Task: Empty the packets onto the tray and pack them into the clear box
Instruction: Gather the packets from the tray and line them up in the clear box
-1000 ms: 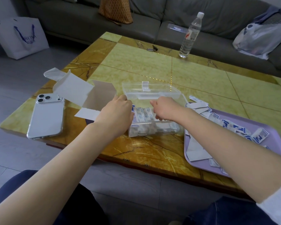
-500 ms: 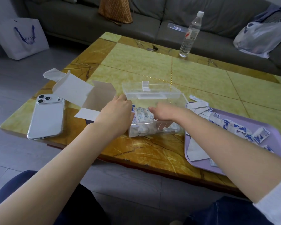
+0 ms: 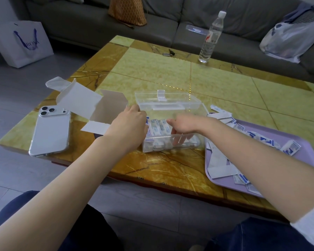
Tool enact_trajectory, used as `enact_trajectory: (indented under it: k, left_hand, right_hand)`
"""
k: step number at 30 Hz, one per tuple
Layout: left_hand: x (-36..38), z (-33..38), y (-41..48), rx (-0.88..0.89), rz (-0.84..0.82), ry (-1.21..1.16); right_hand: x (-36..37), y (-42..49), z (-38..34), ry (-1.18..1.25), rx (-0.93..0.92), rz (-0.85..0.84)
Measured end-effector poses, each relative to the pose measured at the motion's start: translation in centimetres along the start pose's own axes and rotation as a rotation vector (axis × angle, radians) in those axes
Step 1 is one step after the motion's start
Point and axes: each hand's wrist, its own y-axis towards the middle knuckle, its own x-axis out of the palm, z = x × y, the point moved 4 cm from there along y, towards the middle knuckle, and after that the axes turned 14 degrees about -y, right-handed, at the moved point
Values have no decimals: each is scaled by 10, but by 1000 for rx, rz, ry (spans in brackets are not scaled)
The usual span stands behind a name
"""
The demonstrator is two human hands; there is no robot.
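Left hand (image 3: 129, 127): curled round the left wall of the clear box (image 3: 196, 142).
Right hand (image 3: 185, 124): fingers straight, reaching down inside onto the packets (image 3: 159, 128).
Box: lid up, by the near edge of the table (image 3: 225, 87).
Tray (image 3: 306, 153): near right corner, loose packets on it.

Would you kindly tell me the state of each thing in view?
Clear box: lid open, partly filled.
Carton: open, flaps up.
Bottle: upright, capped.
Phone: face down.
Tray: packets scattered on it.
Left hand: holds box.
Right hand: open, fingers inside box.
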Motion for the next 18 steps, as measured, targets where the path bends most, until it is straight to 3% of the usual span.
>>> enact_trajectory:
  k: [8, 15, 18]
  left_hand:
    - [0, 0, 1, 2, -1, 8]
    - [0, -1, 2, 1, -11, 17]
    - [1, 0, 2, 6, -12, 20]
  right_hand:
    - [-1, 6, 9, 26, 45, 128]
    - [-5, 1, -2, -486, 67, -76]
    - [-7, -1, -4, -558, 73, -144]
